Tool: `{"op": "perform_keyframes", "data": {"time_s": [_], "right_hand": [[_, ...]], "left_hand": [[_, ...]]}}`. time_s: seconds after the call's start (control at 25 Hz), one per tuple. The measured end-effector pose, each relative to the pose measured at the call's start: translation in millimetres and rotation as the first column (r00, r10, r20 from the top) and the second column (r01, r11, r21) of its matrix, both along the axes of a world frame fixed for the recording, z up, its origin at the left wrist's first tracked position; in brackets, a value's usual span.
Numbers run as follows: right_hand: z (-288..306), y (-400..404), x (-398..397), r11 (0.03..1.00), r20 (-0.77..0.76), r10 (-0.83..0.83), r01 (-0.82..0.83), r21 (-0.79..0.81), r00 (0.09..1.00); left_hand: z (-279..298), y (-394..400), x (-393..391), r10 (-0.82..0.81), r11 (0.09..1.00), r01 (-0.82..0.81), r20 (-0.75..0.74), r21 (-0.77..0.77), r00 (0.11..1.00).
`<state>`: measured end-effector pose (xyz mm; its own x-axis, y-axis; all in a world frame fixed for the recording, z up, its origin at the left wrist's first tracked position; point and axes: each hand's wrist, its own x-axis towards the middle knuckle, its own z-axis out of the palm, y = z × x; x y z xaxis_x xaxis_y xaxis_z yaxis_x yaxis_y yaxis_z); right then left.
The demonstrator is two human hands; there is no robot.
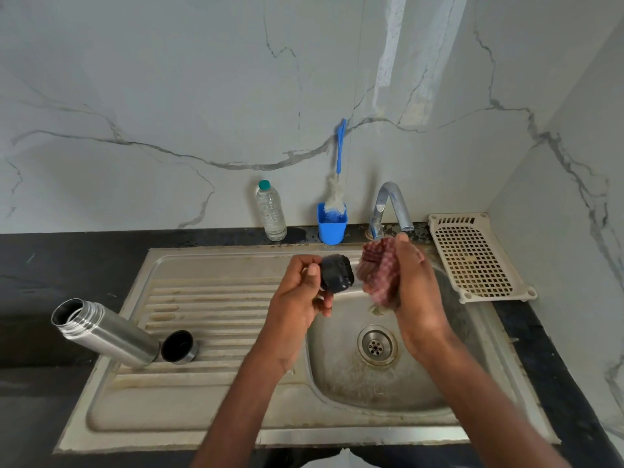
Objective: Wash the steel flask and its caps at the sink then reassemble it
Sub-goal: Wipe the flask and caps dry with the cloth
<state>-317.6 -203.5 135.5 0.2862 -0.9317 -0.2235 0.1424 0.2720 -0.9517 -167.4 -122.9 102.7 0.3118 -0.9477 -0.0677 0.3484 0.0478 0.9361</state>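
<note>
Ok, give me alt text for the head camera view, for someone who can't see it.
Over a steel sink, a person's left hand holds a black flask cap while the right hand grips a red checked cloth under the chrome tap. The open steel flask and a second black-lined steel cap rest at the draining board's left end.

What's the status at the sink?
Left hand grips black cap; right hand grips checked cloth. Flask open on drainboard. Nothing blocking.
</note>
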Motion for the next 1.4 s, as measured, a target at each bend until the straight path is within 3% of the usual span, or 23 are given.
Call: {"op": "perform_keyframes", "data": {"time_s": [0.04, 0.08, 0.12, 0.16, 0.28, 0.36, 0.4, 0.48, 0.52, 0.56, 0.6, 0.64, 0.68, 0.72, 0.76, 0.84, 0.92, 0.96, 1.0, 1.08, 1.2, 1.28, 1.4], "right_hand": [[-3, 9, 4, 0.961, -0.110, 0.029, -0.058, -0.270, 0.994], [-5, 18, 8, 0.851, -0.230, 0.078, -0.185, -0.492, 0.970], [-8, 24, 10, 0.746, -0.339, 0.080, -0.282, -0.603, 0.937], [-8, 26, 13, 0.713, -0.397, 0.062, -0.319, -0.624, 0.916], [8, 19, 17, 0.913, -0.257, 0.232, -0.301, -0.275, 0.938], [6, 27, 15, 0.844, -0.391, 0.150, -0.324, -0.429, 0.908], [0, 34, 14, 0.729, -0.528, 0.028, -0.378, -0.570, 0.849], [-10, 37, 14, 0.438, -0.621, -0.179, -0.503, -0.745, 0.763], [-8, 34, 14, 0.421, -0.625, -0.191, -0.512, -0.749, 0.757], [1, 31, 16, 0.503, -0.611, -0.148, -0.473, -0.723, 0.777], [13, 25, 17, 0.672, -0.559, -0.036, -0.393, -0.627, 0.829], [26, 20, 19, 0.834, -0.417, 0.120, -0.319, -0.449, 0.901], [33, 17, 21, 0.920, -0.283, 0.212, -0.289, -0.265, 0.935], [36, 19, 22, 0.939, -0.202, 0.243, -0.282, -0.195, 0.949], [34, 26, 24, 0.932, -0.164, 0.232, -0.268, -0.246, 0.959], [18, 42, 25, 0.795, -0.265, 0.100, -0.237, -0.558, 0.959], [5, 36, 19, 0.513, -0.400, -0.066, -0.313, -0.800, 0.914], [3, 26, 17, 0.406, -0.432, -0.109, -0.356, -0.841, 0.895], [7, 18, 16, 0.398, -0.446, -0.092, -0.377, -0.836, 0.890], [20, 8, 18, 0.624, -0.393, 0.031, -0.324, -0.711, 0.919], [27, 14, 25, 0.936, -0.262, 0.129, -0.205, -0.286, 0.956], [23, 15, 22, 0.978, -0.176, 0.206, -0.205, 0.024, 0.963], [22, 10, 8, 0.903, -0.008, 0.328, -0.311, 0.298, 0.945]], "left_hand": [[0, -2, -6, 0.011, 0.998, -0.003, -0.151, 0.057, 0.988], [-3, -3, -12, -0.005, 0.996, 0.030, -0.270, 0.090, 0.963], [-5, -3, -17, -0.041, 0.993, 0.078, -0.351, 0.092, 0.935], [-6, -1, -21, -0.080, 0.990, 0.119, -0.401, 0.073, 0.913], [-6, 3, -27, -0.032, 0.999, 0.046, -0.453, 0.020, 0.891], [-3, 0, -30, 0.076, 0.997, -0.065, -0.378, 0.040, 0.923], [-3, -2, -31, 0.125, 0.992, -0.113, -0.266, 0.061, 0.956], [-4, -5, -31, 0.152, 0.987, -0.152, 0.009, 0.060, 0.988], [-4, -4, -31, 0.134, 0.990, -0.137, 0.101, 0.033, 0.986], [-4, -3, -30, 0.110, 0.994, -0.110, 0.132, -0.008, 0.985], [-2, -2, -28, 0.093, 0.995, -0.088, 0.102, -0.053, 0.990], [0, -1, -27, 0.089, 0.992, -0.087, 0.022, -0.093, 0.996], [4, -2, -26, 0.092, 0.988, -0.103, -0.099, -0.116, 0.991], [7, -3, -25, 0.094, 0.986, -0.123, -0.231, -0.115, 0.968], [10, -5, -23, 0.089, 0.986, -0.129, -0.330, -0.101, 0.940], [13, -6, -21, 0.090, 0.991, -0.119, -0.363, -0.058, 0.928], [17, -5, -22, 0.069, 0.995, -0.085, -0.268, -0.049, 0.961], [17, -3, -23, 0.058, 0.996, -0.072, -0.205, -0.061, 0.977], [15, -2, -25, 0.060, 0.994, -0.071, -0.126, -0.085, 0.990], [12, -2, -24, 0.108, 0.981, -0.098, 0.049, -0.168, 0.993], [6, -4, -17, 0.246, 0.946, -0.135, 0.383, -0.295, 0.890], [1, 1, -15, 0.338, 0.927, -0.121, 0.649, -0.355, 0.682], [3, 6, -20, 0.375, 0.925, -0.120, 0.807, -0.362, 0.456]]}}
